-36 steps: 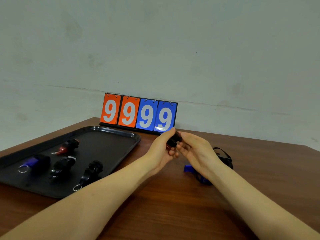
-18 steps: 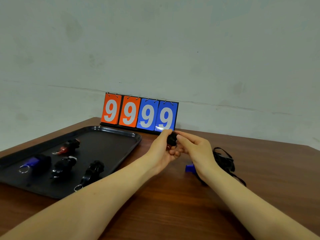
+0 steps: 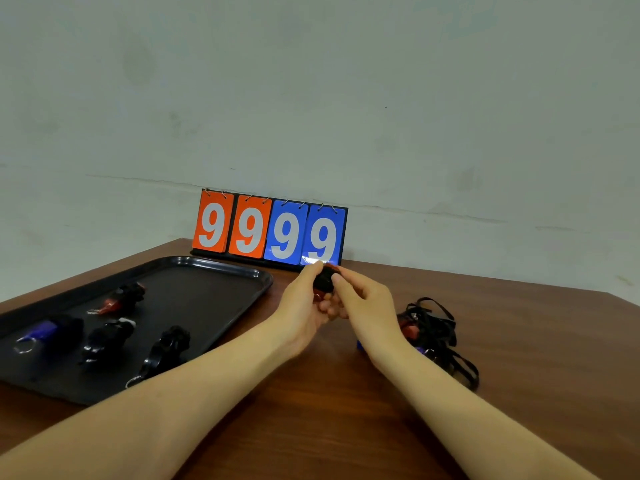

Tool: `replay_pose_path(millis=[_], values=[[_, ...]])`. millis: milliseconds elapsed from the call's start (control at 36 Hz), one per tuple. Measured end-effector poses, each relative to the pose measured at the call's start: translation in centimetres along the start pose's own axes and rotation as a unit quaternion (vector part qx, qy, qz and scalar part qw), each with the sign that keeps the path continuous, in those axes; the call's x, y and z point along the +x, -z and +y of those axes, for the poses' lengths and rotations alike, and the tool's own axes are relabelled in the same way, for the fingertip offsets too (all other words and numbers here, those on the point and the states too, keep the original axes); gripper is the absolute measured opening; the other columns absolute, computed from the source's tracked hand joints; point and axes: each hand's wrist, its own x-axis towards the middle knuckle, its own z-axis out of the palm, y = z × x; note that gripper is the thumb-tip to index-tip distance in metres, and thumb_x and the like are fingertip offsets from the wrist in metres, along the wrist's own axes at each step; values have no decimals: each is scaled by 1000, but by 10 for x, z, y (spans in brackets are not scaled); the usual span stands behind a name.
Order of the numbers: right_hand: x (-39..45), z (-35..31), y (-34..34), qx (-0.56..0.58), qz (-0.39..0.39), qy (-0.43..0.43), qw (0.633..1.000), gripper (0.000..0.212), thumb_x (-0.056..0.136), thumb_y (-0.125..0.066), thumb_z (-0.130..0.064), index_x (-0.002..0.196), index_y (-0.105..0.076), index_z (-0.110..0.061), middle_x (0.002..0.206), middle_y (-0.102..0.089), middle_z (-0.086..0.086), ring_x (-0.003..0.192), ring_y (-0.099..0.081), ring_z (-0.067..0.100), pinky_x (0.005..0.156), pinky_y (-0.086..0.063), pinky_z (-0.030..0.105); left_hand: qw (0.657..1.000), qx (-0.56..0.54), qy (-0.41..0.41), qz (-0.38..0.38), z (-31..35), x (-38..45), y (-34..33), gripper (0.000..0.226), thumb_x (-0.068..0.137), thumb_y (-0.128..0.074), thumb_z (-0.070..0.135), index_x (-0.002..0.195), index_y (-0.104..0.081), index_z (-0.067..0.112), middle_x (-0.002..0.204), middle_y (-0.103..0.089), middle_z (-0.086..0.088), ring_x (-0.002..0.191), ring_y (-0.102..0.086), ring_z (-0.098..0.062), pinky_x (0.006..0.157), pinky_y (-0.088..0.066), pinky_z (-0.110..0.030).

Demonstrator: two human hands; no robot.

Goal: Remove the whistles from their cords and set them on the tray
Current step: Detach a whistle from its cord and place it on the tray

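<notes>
Wooden table [image 3: 346,427]: left hand [image 3: 301,306] and right hand [image 3: 367,303] both pinch black whistle [image 3: 323,280]; tray [image 3: 214,271] at left.

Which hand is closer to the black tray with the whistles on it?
Left. The left hand is just off the black tray's right edge, above the table; the right hand sits farther right, beyond the left.
</notes>
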Motion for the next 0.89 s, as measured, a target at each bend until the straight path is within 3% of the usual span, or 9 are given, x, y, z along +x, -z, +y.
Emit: replay_pose_path(millis=[139,250,306,444,528,583,694,806,889], values=[[4,1,6,-61,-17,10,998,25,92,-61,-25,117,-62,-29,106,-64,-2,96,-61,8,78,-51,17,999,38,16,-33,-1,3,2,37,101,-39,39,109,-62,12,102,-73,-13,108,-60,-30,102,-43,-43],[6,-1,17,-118,-18,22,993,27,91,-63,-27,118,-63,-25,108,-61,-10,96,-56,-4,68,-42,1,994,75,30,-73,-4,3,2,49,101,-31,48,116,-62,13,93,-65,-12,71,-56,-17,72,-48,-31],[6,-1,22,-143,-18,28,989,26,90,-64,-26,116,-63,-24,105,-64,-13,95,-56,-5,69,-42,0,991,101,39,-85,-5,4,2,51,101,-28,50,119,-60,16,98,-59,-13,68,-52,-16,64,-45,-29],[4,-3,27,-141,18,7,990,18,89,-66,-26,106,-61,-29,96,-63,-18,89,-57,-6,66,-43,6,967,250,-20,-41,-7,4,3,37,101,-33,46,124,-54,24,115,-61,-7,101,-60,-23,72,-53,-32],[-3,-6,28,-108,56,-8,993,14,90,-65,-26,102,-60,-30,93,-62,-17,87,-59,-3,71,-48,13,962,261,-39,66,-7,3,4,30,102,-36,39,122,-48,20,105,-59,-4,95,-59,-20,75,-52,-31],[-8,-16,26,-102,77,-20,992,15,91,-63,-23,104,-59,-28,95,-61,-16,88,-59,1,68,-46,14,941,310,-81,113,-1,0,7,33,102,-38,34,131,-47,23,118,-56,-4,100,-58,-18,80,-52,-30],[-13,-35,19,-108,82,-44,990,16,93,-57,-20,109,-60,-24,98,-63,-10,87,-61,5,62,-44,15,906,386,-135,106,17,-13,13,37,100,-44,27,137,-44,26,132,-49,-3,112,-54,-18,97,-50,-42],[-18,-60,4,-76,40,-104,991,14,95,-56,-24,101,-65,-16,83,-69,2,67,-60,11,56,-46,20,873,442,-189,76,52,-29,26,40,99,-46,22,139,-42,22,113,-53,0,92,-54,-8,90,-49,-32],[-30,-76,-10,-51,-21,-139,989,15,94,-60,-26,95,-68,-13,77,-70,4,59,-61,10,55,-47,20,821,520,-221,80,85,-52,52,39,99,-46,22,138,-43,22,113,-54,3,99,-51,-5,88,-39,-25]])
